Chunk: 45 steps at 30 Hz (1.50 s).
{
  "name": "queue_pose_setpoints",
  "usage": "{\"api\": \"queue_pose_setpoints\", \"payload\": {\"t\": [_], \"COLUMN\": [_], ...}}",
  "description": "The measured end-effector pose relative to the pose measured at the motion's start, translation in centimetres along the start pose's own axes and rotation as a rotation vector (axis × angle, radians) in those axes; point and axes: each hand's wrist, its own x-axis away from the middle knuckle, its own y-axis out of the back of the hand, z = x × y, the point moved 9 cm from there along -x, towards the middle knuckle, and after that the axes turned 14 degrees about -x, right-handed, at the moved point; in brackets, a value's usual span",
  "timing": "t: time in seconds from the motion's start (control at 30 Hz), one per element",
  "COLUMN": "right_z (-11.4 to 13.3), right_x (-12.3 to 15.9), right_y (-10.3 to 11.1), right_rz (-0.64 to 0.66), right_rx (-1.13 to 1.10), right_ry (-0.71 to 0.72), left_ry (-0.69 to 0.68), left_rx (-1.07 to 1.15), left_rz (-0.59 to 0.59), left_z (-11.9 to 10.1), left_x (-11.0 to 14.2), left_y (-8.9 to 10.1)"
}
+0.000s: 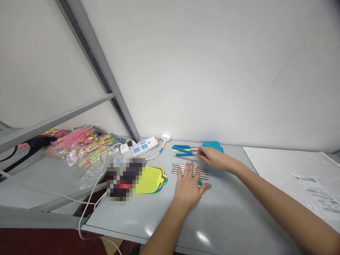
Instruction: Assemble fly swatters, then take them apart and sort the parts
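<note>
My right hand [212, 156] pinches the metal shaft of a blue-handled fly swatter [184, 153] at the back of the table. More blue handles [181, 147] and a yellow-green piece lie alongside it. Beyond my right hand, a blue swatter head [214, 144] shows, partly covered by the hand. My left hand [188, 186] lies palm down, fingers spread, over a row of several metal rods [204, 174]. Green, blue and yellow pieces peek out from under that hand. To the left is a stack of perforated swatter heads [152, 179], yellow on top, with red, green and blue edges below.
A white power strip [145, 147] with plugs and cables stands by the wall, near a white rounded device [165, 137]. Bagged pink and yellow items [82, 145] lie behind the metal frame [101, 67]. A white labelled package [297, 177] lies on the right.
</note>
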Motion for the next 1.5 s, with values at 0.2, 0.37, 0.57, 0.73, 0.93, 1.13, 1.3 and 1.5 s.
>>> {"api": "queue_pose_setpoints", "payload": {"t": [0.2, 0.37, 0.57, 0.73, 0.93, 1.13, 1.3, 1.5], "right_z": [-0.2, -2.3, -2.7, -1.8, -0.6, -0.3, 0.0, 0.6], "right_x": [4.6, 7.5, 6.8, 5.2, 3.8, 3.7, 4.6, 6.7], "right_y": [3.2, 3.8, 2.5, 1.6, 0.4, 0.4, 1.2, 2.6], "right_rz": [-0.375, -0.780, -0.810, -0.808, -0.782, -0.736, -0.702, -0.651], "right_rx": [-0.316, -0.569, -0.731, -0.804, -0.836, -0.825, -0.790, -0.701], "right_ry": [0.051, 0.140, 0.179, 0.212, 0.242, 0.235, 0.222, 0.140], "left_ry": [-0.005, 0.014, 0.030, 0.024, 0.035, 0.055, 0.053, 0.050], "left_rx": [-0.043, -0.073, -0.060, -0.056, -0.062, -0.056, -0.034, 0.084], "left_rz": [-0.008, -0.012, 0.000, 0.003, -0.037, -0.061, -0.075, -0.223], "left_z": [0.2, 1.4, 2.3, 2.2, 2.0, 2.0, 2.1, 2.2], "left_x": [0.2, 0.3, 0.2, 0.2, 0.4, 0.5, 0.5, 0.6], "left_y": [0.3, 0.8, 0.9, 0.4, 0.4, 0.8, 1.0, 3.6]}}
